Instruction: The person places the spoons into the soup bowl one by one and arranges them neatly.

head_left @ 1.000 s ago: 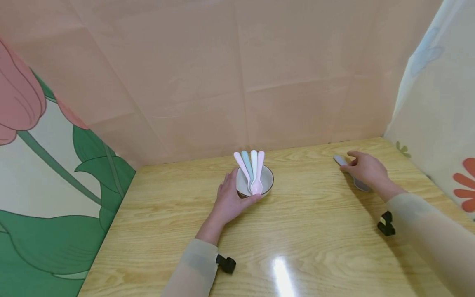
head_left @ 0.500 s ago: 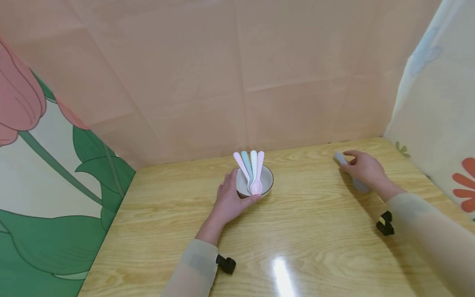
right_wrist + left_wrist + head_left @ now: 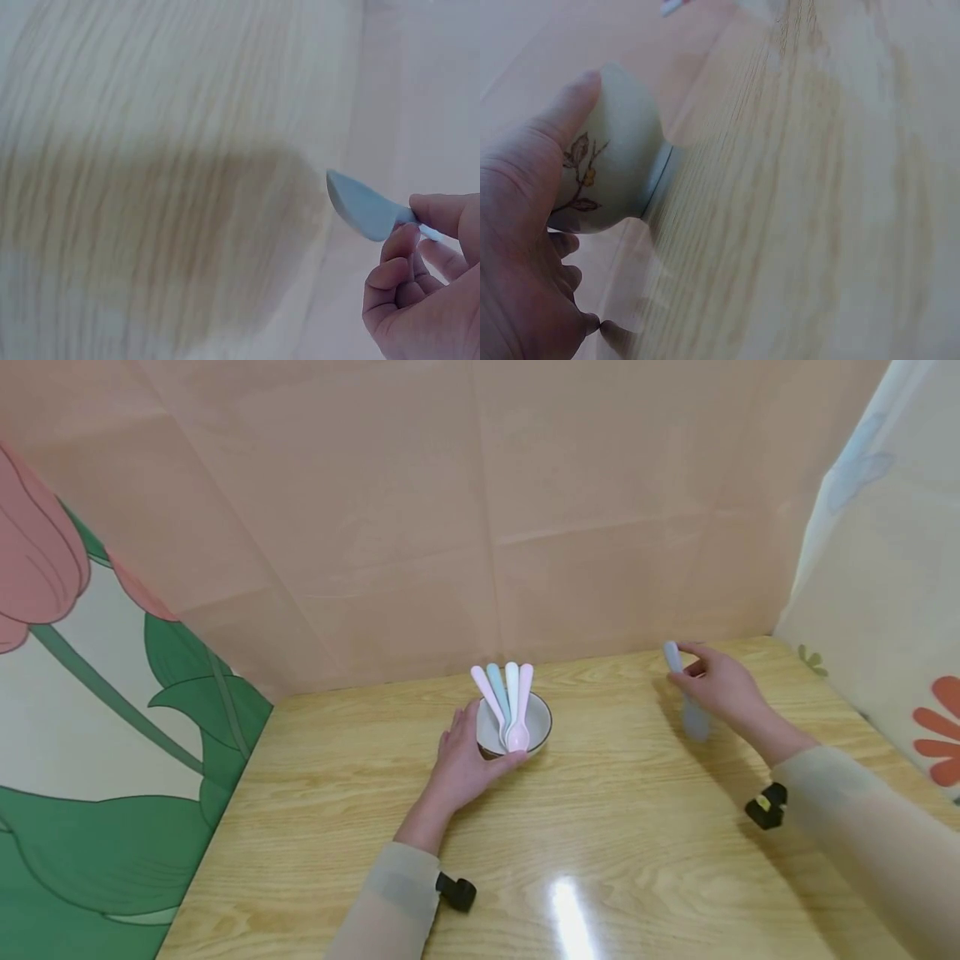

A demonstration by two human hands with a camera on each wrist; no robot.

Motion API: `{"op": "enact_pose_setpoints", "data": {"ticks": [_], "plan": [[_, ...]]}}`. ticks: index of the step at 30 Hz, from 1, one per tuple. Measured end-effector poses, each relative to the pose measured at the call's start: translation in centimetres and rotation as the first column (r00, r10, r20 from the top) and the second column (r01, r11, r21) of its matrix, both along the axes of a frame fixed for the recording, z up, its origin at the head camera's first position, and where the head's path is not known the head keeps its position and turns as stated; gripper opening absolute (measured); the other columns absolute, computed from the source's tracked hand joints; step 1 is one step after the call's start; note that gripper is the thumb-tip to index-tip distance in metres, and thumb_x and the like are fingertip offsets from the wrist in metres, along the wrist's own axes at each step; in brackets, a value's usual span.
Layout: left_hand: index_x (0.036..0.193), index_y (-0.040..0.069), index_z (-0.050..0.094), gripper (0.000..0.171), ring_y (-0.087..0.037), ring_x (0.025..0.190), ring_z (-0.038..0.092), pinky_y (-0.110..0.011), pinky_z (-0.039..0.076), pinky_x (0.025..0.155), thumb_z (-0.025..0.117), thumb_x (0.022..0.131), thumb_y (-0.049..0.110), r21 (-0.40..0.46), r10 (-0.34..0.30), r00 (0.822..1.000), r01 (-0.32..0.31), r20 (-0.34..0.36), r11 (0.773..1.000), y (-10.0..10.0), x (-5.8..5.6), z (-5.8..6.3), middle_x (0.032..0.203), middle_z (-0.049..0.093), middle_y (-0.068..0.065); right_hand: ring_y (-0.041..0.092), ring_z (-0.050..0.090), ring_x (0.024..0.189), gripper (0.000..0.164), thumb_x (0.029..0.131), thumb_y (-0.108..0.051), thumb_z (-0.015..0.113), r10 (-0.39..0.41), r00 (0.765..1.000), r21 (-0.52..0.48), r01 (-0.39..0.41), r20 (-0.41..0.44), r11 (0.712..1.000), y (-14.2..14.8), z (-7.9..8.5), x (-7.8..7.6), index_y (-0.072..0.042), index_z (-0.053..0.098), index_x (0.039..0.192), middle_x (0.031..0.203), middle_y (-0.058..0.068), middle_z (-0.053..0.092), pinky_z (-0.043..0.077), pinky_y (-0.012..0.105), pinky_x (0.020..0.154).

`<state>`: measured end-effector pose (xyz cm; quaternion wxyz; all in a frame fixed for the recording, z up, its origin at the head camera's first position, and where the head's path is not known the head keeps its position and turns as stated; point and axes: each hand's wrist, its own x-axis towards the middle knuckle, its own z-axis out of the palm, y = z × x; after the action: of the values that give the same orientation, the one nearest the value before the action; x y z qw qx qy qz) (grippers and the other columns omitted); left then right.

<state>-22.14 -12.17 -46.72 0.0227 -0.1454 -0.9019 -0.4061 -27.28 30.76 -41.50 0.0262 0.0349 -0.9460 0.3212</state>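
Note:
A white bowl (image 3: 538, 723) with a dark rim stands on the table, and several spoons (image 3: 517, 710) in pink, teal and white lean in it, handles up and away from me. In the left wrist view the bowl (image 3: 626, 150) shows a painted brown branch on its outside. My left hand (image 3: 465, 766) holds the bowl's near left side, thumb along the front. Over at the right, my right hand (image 3: 723, 689) pinches a grey-blue spoon (image 3: 695, 720) by its handle, above the table. The right wrist view shows that spoon's head (image 3: 364, 206) pointing away from the fingers.
The wooden table (image 3: 615, 827) meets a pinkish cloth backdrop (image 3: 375, 527) at the back. A printed floral sheet (image 3: 150, 718) borders it on the left and a pale one (image 3: 885, 602) on the right. Black wrist cameras (image 3: 456, 892) sit at both sleeves.
My right hand has lifted the grey-blue spoon off the table and moved slightly left, turning it more upright. My left hand and the bowl have stayed in place.

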Motion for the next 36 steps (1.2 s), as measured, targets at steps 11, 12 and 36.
{"op": "enact_pose_setpoints", "data": {"ticks": [11, 12, 36], "plan": [[0.171, 0.022, 0.029, 0.112, -0.044, 0.167, 0.015, -0.066, 0.013, 0.131, 0.086, 0.087, 0.069, 0.001, -0.003, 1.0, 0.003, -0.001, 1.0, 0.0, 0.1, 0.1, 0.171, 0.043, -0.004, 0.03, 0.072, 0.091, 0.077, 0.112, -0.028, 0.069, 0.031, 0.998, -0.126, -0.038, -0.055, 0.991, -4.0, 2.3, 0.5, -0.009, 0.028, 0.175, 0.119, 0.028, 0.066, 0.054, 0.032, 0.067], [0.171, 0.022, 0.028, 0.112, -0.044, 0.167, 0.015, -0.066, 0.013, 0.132, 0.086, 0.087, 0.069, 0.0, -0.003, 1.0, 0.003, -0.001, 1.0, 0.0, 0.0, 0.1, 0.171, 0.043, -0.004, 0.03, 0.072, 0.09, 0.078, 0.112, -0.027, 0.069, 0.035, 0.998, -0.139, -0.042, -0.055, 0.989, -4.4, 2.5, 0.6, -0.01, 0.027, 0.175, 0.119, 0.027, 0.066, 0.054, 0.031, 0.066], [0.17, 0.021, 0.03, 0.11, -0.021, 0.15, 0.045, -0.06, 0.017, 0.131, 0.087, 0.087, 0.067, -0.001, -0.001, 1.0, 0.001, -0.013, 1.0, 0.1, 0.0, 0.0, 0.159, 0.051, -0.003, 0.028, 0.069, 0.084, 0.074, 0.111, -0.023, 0.07, 0.064, 0.995, -0.431, -0.094, -0.083, 0.897, -13.2, 4.2, 0.8, -0.017, 0.031, 0.174, 0.105, 0.018, 0.071, 0.05, 0.03, 0.069]]}}
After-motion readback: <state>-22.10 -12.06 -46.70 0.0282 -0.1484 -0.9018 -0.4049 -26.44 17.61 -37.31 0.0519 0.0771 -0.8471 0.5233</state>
